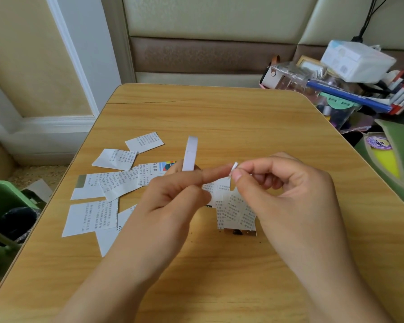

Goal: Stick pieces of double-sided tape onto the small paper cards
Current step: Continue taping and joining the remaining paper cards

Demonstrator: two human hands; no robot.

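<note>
My left hand holds the tape strip upright, my right hand pinches a small tape piece just above the nearest cards, lying directly beneath, right hand closer.

Both hands hide several paper cards; the print seems unreadably small

I count two hands over the worktop: the left hand and the right hand. One long tape strip stands up, and one small tape piece sits at the fingers. About nine or ten printed paper cards lie scattered; overlaps and the hands stop me counting exactly.
</note>
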